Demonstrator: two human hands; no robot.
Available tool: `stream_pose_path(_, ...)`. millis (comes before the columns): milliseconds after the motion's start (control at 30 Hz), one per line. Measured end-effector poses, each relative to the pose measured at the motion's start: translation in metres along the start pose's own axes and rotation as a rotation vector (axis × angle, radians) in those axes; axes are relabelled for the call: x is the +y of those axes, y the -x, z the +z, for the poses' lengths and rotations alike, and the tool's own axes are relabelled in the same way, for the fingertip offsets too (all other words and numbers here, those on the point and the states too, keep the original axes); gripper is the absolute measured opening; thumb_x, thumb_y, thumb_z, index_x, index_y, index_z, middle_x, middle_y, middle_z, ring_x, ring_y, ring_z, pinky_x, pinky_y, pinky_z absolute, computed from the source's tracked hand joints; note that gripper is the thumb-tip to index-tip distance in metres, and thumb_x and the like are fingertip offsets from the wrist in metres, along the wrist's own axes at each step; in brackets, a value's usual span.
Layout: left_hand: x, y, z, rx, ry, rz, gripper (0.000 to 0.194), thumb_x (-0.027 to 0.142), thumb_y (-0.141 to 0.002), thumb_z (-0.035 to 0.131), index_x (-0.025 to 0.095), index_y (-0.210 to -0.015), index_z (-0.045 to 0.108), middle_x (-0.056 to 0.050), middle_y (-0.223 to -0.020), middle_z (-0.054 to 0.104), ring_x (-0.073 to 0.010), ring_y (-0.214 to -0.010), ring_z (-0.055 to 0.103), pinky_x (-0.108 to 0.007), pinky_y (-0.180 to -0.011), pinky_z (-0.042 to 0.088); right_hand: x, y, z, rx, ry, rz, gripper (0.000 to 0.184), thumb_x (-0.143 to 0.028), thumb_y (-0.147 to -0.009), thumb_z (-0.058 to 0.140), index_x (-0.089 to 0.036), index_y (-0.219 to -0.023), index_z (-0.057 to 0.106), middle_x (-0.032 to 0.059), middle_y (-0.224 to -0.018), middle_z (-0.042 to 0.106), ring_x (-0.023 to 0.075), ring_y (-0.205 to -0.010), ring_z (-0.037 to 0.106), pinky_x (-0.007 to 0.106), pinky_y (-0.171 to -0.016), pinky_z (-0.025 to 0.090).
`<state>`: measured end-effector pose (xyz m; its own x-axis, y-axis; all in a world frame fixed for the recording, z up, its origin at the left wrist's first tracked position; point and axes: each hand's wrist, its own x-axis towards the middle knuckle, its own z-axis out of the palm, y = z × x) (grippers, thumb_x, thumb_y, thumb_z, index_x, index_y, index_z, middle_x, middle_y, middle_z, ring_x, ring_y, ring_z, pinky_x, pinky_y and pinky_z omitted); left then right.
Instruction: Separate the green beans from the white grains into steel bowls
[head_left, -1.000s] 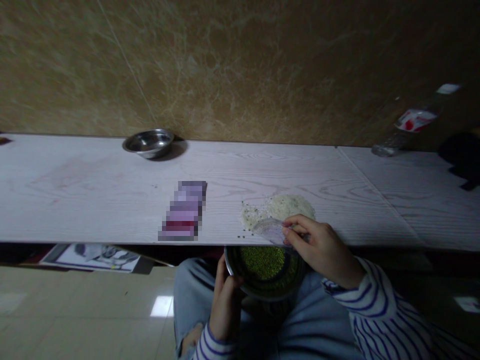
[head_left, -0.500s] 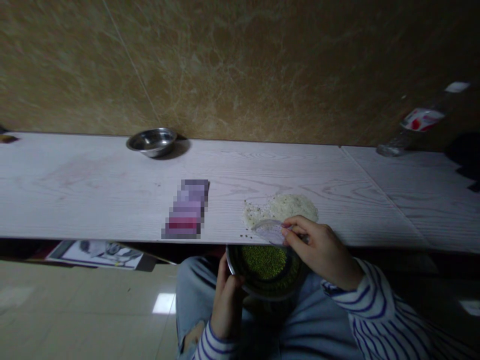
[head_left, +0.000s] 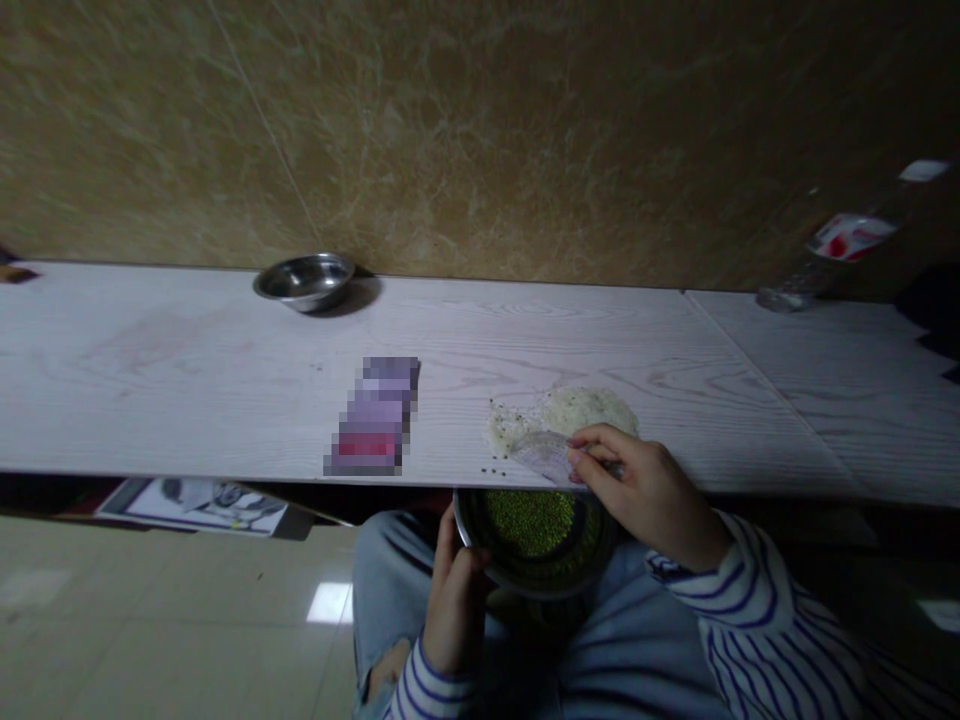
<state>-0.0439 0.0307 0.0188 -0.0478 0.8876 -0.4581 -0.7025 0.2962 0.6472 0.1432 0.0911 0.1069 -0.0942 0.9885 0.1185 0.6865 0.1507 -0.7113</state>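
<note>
My left hand point(head_left: 456, 600) grips the left rim of a metal bowl point(head_left: 504, 580), thumb over the edge. Green mung beans point(head_left: 531, 520) lie in this bowl, which sits over my lap just below the table's front edge. In my right hand point(head_left: 645, 490) is a clear half-round plastic protractor point(head_left: 541, 455), pinched between thumb and fingers. It lies low against the tabletop at the edge, above the bowl. Just behind it spreads a pile of white rice point(head_left: 592, 410), with a few dark grains on its left side. My right hand hides part of the pile.
A shiny steel bowl point(head_left: 304, 283) stands near the wall on the white wood-grain table point(head_left: 150, 390). A blurred-out phone-shaped object point(head_left: 373, 415) lies left of the rice. At the far right stands a clear plastic bottle point(head_left: 847, 240). Printed papers point(head_left: 202, 505) show under the table.
My right hand and the protractor have shifted very slightly right and up at the table's edge. My left hand and the bowl of mung beans stay nearly where they were.
</note>
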Motion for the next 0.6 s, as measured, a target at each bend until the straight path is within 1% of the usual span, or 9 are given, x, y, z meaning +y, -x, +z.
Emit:
stream_pose_path(167,-0.0009,-0.0011,-0.0023,0.017,-0.006,0.0,0.063,0.021,-0.069,0.064,0.025,-0.131,0.056,-0.008,-0.119,0.069,-0.0304,-0.11,0.061,-0.044,-0.092,0.048,-0.0039,-0.0011,0.003,-0.025,0.009,-0.012,0.015,-0.03,-0.091,0.052,-0.021,-0.093,0.064,0.001,-0.07,0.074,0.0165,-0.057,0.067,0.025,-0.05,0.045)
stream_pose_path(267,-0.0023,-0.0031,-0.0046,0.014,-0.004,0.011,0.062,0.021,-0.069,0.065,0.026,-0.13,0.058,-0.008,-0.123,0.069,-0.0317,-0.118,0.057,-0.042,-0.092,0.047,-0.0037,-0.0008,0.0033,-0.037,0.01,-0.018,0.015,-0.03,-0.091,0.052,-0.021,-0.093,0.064,0.001,-0.068,0.073,0.017,-0.059,0.068,0.026,-0.052,0.046)
stream_pose_path(367,-0.0029,-0.0043,-0.0054,-0.012,0.003,0.019,0.062,0.021,-0.069,0.065,0.026,-0.13,0.059,-0.007,-0.127,0.068,-0.0316,-0.123,0.054,-0.042,-0.096,0.044,-0.0037,-0.0003,0.0033,-0.033,0.002,-0.021,0.016,-0.03,-0.091,0.051,-0.02,-0.093,0.064,0.0012,-0.067,0.073,0.0173,-0.061,0.068,0.026,-0.054,0.048)
stream_pose_path(467,-0.0023,-0.0038,-0.0041,-0.015,0.009,0.028,0.062,0.02,-0.069,0.065,0.025,-0.131,0.058,-0.007,-0.128,0.068,-0.0311,-0.125,0.053,-0.043,-0.098,0.043,-0.0045,-0.0007,0.0047,-0.033,0.002,-0.022,0.016,-0.03,-0.091,0.052,-0.02,-0.093,0.064,0.0012,-0.067,0.073,0.017,-0.06,0.068,0.025,-0.053,0.047)
stream_pose_path(600,-0.0011,-0.0021,-0.0017,-0.007,0.0,0.02,0.065,0.022,-0.07,0.065,0.025,-0.134,0.055,-0.008,-0.127,0.067,-0.032,-0.121,0.055,-0.043,-0.094,0.045,-0.0064,-0.0023,0.0079,-0.019,0.016,-0.024,0.015,-0.03,-0.091,0.052,-0.021,-0.093,0.064,0.0012,-0.068,0.073,0.0165,-0.059,0.068,0.025,-0.053,0.047)
